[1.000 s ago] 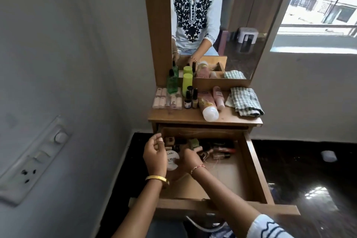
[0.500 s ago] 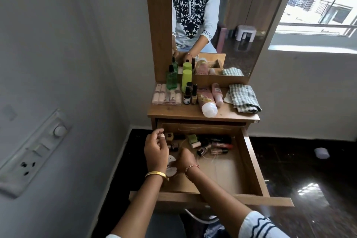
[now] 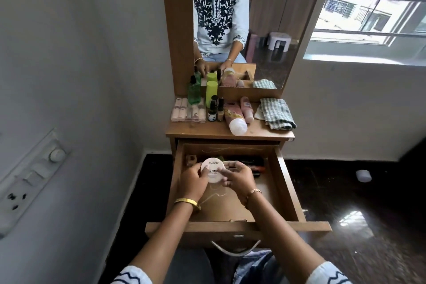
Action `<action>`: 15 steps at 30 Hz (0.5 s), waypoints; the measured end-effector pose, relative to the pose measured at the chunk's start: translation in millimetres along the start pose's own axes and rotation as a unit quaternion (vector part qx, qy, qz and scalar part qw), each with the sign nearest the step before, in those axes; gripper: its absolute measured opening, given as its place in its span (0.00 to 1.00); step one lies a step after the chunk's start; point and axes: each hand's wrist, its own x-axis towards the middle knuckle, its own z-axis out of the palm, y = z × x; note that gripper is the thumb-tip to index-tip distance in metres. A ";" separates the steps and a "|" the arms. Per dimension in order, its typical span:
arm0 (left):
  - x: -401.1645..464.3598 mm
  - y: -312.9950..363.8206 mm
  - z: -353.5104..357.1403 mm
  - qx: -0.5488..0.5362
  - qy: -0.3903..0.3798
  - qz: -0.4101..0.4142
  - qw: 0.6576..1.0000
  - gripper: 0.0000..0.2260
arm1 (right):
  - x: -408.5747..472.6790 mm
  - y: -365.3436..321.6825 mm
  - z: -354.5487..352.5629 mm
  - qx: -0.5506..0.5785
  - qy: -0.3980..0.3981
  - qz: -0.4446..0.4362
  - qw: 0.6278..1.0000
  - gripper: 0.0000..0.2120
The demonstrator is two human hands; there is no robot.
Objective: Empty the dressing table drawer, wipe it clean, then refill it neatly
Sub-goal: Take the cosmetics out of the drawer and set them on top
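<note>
Evidently both hands [image 3: 215,178] gripping round white jar [image 3: 212,169], lid facing camera, above drawer [image 3: 289,182]

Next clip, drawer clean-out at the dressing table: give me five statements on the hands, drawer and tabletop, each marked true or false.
1. Both hands hold the round white jar over the drawer. True: left hand, right hand.
2. The drawer is shut. False: it is pulled well out.
3. The drawer is already empty. False: small items lie along its back.
4. A checked cloth lies on the tabletop, on its right side. True.
5. The white-capped bottle on the tabletop stands upright. False: it lies on its side.
</note>
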 end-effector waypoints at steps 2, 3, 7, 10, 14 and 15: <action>0.6 -0.7 -0.4 -0.029 0.012 -0.003 0.999 0.12 | 9.4 2.7 -5.8 -0.160 0.068 -0.070 0.982 0.11; -0.3 -1.3 -2.1 -0.025 0.019 -0.002 0.999 0.12 | 13.7 3.6 -10.2 -0.284 0.101 -0.118 0.946 0.14; 1.6 -8.2 -5.2 -0.006 0.054 -0.012 0.998 0.10 | 26.1 12.8 -27.9 -0.649 0.018 -0.173 0.740 0.09; 3.8 -9.4 -4.9 -0.027 0.056 -0.021 0.998 0.09 | 28.5 15.6 -30.0 -0.747 -0.034 -0.187 0.637 0.14; 3.0 -8.6 -5.5 -0.036 0.056 -0.024 0.997 0.10 | 27.9 13.7 -19.9 -0.778 -0.025 -0.258 0.572 0.13; 3.2 -9.2 -5.3 -0.046 0.052 -0.026 0.997 0.10 | 31.0 14.8 -20.0 -0.781 -0.030 -0.257 0.569 0.15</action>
